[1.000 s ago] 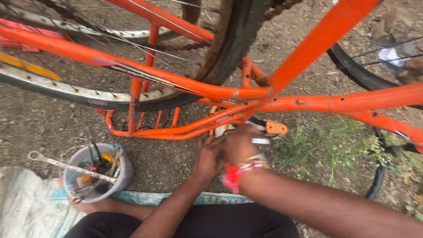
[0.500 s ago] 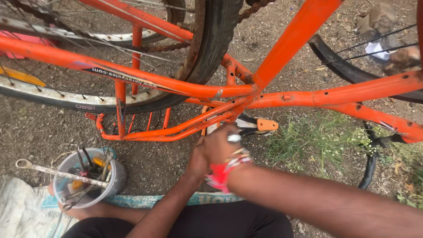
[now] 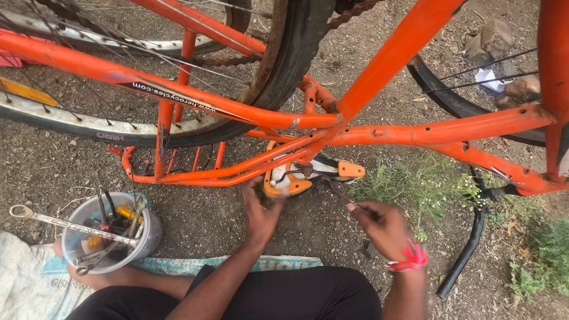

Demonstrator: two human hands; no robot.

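Note:
An orange bicycle frame (image 3: 379, 130) lies upside down over bare ground. Under its tubes sits an orange and black saddle (image 3: 308, 175). My left hand (image 3: 261, 213) reaches up to the saddle's near edge and touches it, fingers curled on its rim. My right hand (image 3: 382, 225), with a red thread at the wrist, has drawn back to the right and holds a thin dark metal tool (image 3: 338, 192) whose tip points at the saddle's underside.
A clear plastic tub (image 3: 109, 240) of tools with a long spanner (image 3: 65, 224) across it stands at the left on a white sack (image 3: 29, 284). A black tyre (image 3: 296, 53) and a rim (image 3: 71, 121) lie behind. Grass (image 3: 427, 184) and stones (image 3: 498, 38) are at the right.
Both hands were together at the saddle clamp. Now my right hand has pulled away to the right with the tool, and my left hand stays at the saddle.

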